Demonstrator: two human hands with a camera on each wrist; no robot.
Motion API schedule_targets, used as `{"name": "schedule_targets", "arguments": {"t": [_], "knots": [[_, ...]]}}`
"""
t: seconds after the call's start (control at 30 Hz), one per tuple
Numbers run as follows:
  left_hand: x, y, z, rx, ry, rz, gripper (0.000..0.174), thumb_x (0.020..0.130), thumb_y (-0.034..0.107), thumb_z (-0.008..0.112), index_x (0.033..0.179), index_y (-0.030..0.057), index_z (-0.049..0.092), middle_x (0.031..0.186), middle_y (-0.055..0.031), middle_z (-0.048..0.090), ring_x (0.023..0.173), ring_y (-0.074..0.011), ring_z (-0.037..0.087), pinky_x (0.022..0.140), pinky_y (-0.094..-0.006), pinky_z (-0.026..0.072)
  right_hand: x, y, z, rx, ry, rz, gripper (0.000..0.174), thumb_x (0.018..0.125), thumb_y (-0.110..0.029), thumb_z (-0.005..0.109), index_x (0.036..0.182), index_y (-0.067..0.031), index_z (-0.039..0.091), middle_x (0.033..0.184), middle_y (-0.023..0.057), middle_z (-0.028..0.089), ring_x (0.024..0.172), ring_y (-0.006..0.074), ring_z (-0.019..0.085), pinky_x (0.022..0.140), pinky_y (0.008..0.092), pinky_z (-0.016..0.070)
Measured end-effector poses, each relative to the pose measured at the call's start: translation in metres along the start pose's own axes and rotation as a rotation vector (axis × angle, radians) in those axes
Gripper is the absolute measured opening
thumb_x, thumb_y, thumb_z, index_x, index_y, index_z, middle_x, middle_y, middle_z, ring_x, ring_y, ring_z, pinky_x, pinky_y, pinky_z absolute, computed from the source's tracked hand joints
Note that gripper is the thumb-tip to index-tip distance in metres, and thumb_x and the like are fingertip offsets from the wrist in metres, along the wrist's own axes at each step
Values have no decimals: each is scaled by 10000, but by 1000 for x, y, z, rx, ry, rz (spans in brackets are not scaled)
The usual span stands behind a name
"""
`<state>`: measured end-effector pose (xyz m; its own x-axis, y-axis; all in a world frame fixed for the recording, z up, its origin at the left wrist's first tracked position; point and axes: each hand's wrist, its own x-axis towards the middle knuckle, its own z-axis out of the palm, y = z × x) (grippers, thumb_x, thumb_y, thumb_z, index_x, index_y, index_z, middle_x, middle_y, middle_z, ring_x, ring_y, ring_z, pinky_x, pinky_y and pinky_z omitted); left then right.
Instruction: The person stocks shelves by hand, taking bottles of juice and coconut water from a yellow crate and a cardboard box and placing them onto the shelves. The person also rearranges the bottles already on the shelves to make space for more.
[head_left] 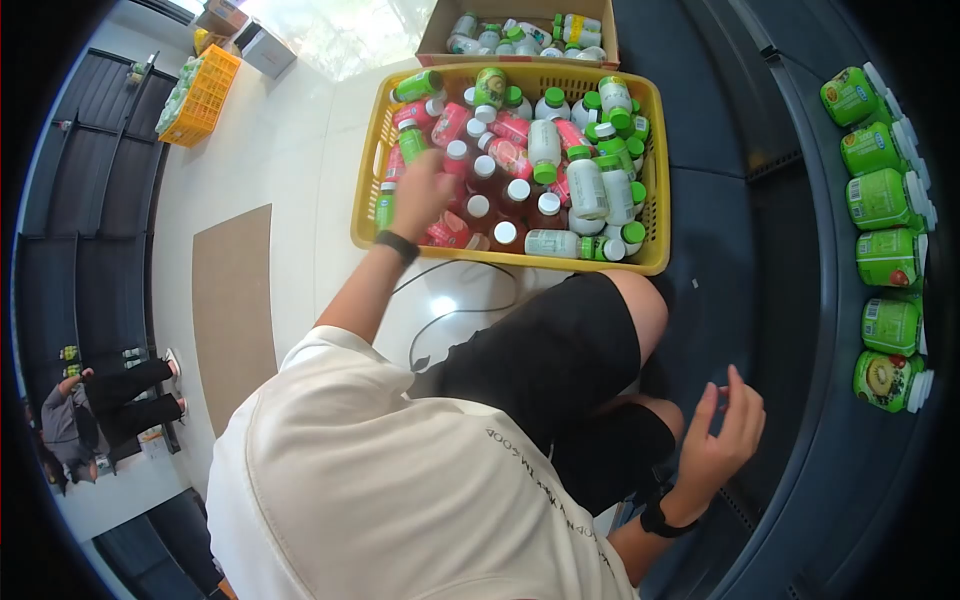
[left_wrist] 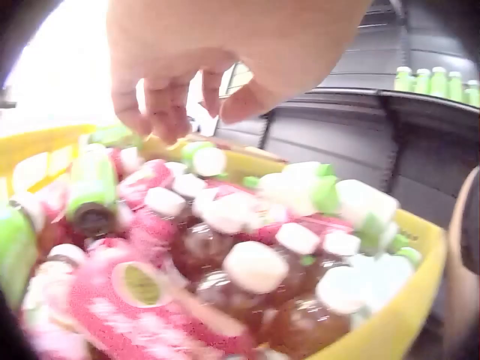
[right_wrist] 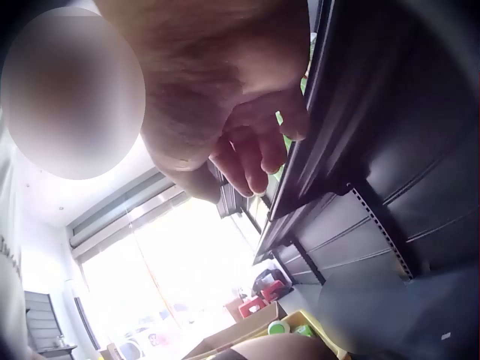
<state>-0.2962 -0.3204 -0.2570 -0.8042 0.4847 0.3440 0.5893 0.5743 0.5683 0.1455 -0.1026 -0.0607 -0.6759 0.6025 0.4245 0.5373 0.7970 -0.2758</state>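
Left hand [head_left: 425,188] hovers over the yellow basket [head_left: 659,150] of bottles [head_left: 543,145]!
Head view hides its fingertips; left wrist view reveals a loose, empty grip above white caps [left_wrist: 256,265]. Right hand [head_left: 722,430], grip apart and empty, hangs near the shelf [head_left: 833,250], whose green bottles [head_left: 887,257] the right wrist view barely glimpses.

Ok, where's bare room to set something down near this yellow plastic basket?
Glossy white floor lies bare between the yellow plastic basket and the flat brown cardboard sheet left of it; the sheet looks free too. It's crowded inside the basket, where white- and green-capped plastic bottles pack together beneath the left hand.
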Motion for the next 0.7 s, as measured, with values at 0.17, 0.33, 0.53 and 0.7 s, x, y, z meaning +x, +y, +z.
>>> {"name": "schedule_targets", "arguments": {"t": [0.17, 0.33, 0.53, 0.7], "knots": [[53, -102, 29, 305, -30, -434, 597, 812, 434, 777, 1151, -32, 623, 1104, -231, 706, 1051, -430, 672, 884, -477, 543, -3, -3, 6, 42, -133, -61, 257, 867, -63, 730, 1112, 6, 697, 955, 134, 654, 828, 320, 618, 746, 427, 485], [80, -49, 8, 263, -149, -463, 468, 771, 366, 778, 1131, 79, 693, 1070, -174, 744, 1001, -331, 717, 854, -443, 557, -11, -6, 6, 125, -139, -110, 305, 843, -91, 750, 1126, -4, 678, 946, 119, 641, 828, 303, 623, 739, 426, 477], [53, -3, -35, -252, -236, 13, 472, 899, 128, 727, 1345, 39, 601, 1221, -124, 681, 1074, -239, 675, 893, -369, 551, -20, 0, 3, 175, -165, -65, 273, 839, -163, 763, 1080, -45, 708, 901, 59, 662, 770, 243, 633, 739, 383, 475], [31, 129, -81, -419, -561, 200, 869, 778, -11, 820, 1536, 43, 397, 1389, -111, 559, 1192, -227, 625, 944, -351, 554, -18, -12, 14, 240, -103, -66, 417, 851, -242, 783, 1182, -16, 669, 1038, 81, 652, 925, 250, 637, 825, 386, 487]]}}
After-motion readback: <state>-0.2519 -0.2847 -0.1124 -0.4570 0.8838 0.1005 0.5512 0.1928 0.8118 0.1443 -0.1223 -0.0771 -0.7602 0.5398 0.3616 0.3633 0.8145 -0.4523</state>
